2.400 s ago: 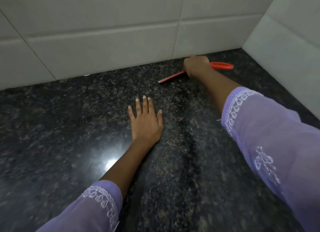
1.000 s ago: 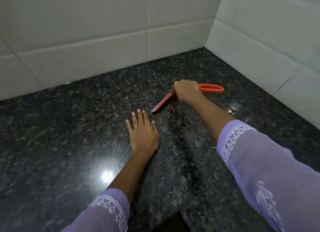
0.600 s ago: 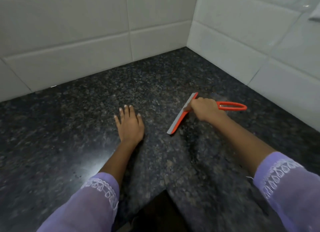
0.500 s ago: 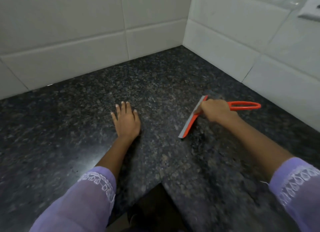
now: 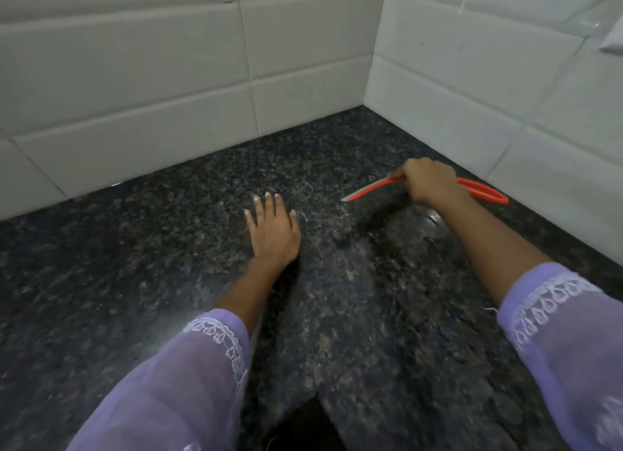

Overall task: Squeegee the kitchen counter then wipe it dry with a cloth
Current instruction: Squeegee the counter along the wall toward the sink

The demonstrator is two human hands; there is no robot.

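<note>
Head view: right hand (image 5: 429, 181) grips squeegee (image 5: 371, 189) near the worktop (image 5: 135, 265) corner; left hand (image 5: 271, 229) rests flat, fingers straight. Squeegeeing step under way; next stroke needs steady blade contact. Cloth unseen.

Dim, even indoor light. The dark counter (image 5: 135, 248) carries a soft glare patch near its front edge, beside the left sleeve (image 5: 175, 383). A shadow lies under the left forearm and beneath the squeegee (image 5: 371, 189). The sleeves and the counter's front are blurred. The tiles (image 5: 135, 79) bow from wide-angle distortion; a streak of glare marks the upper right.
</note>
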